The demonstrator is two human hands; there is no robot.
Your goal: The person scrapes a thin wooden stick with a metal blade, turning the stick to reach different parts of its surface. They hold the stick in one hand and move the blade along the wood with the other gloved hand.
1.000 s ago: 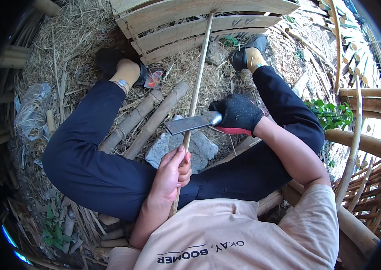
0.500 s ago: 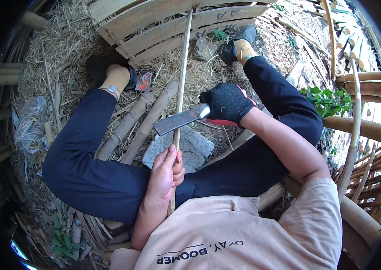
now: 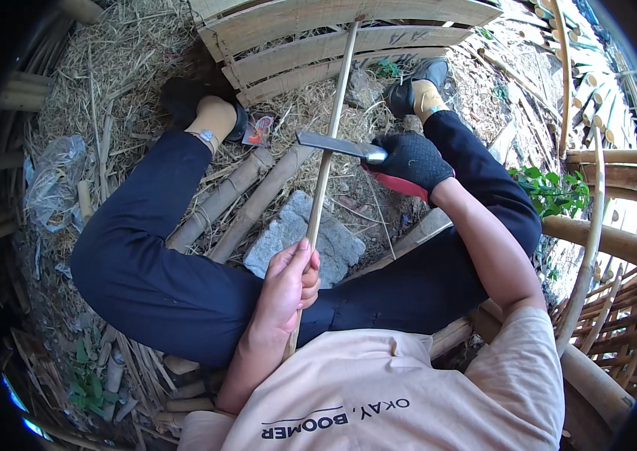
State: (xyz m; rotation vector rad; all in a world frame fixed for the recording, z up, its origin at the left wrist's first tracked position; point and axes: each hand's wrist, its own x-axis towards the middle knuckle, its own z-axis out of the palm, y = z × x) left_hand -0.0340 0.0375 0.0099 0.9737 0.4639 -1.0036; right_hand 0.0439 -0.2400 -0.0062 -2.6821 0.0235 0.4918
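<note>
A long, thin bamboo strip (image 3: pixel 339 98) runs from near my belly up to the slatted wooden crate (image 3: pixel 281 64), its far end against a slat. My bare left hand (image 3: pixel 288 279) is closed round the strip close to my lap. In a black and red glove, my right hand (image 3: pixel 412 163) grips the handle of a knife with a broad metal blade (image 3: pixel 331 143). The blade lies across the strip, well beyond my left hand. Most of the handle is hidden inside the glove.
Between my legs lie a grey stone block (image 3: pixel 277 233) and two bamboo poles (image 3: pixel 254 203). Straw covers the ground at the left, with a clear plastic bag (image 3: pixel 55 180) on it. A bamboo railing (image 3: pixel 596 237), a woven basket (image 3: pixel 608 316) and cut bamboo stand at the right.
My right hand has carried the knife away from me along the strip, and its blade has turned flatter across it. The left hand still holds the strip. The whole view has shifted slightly.
</note>
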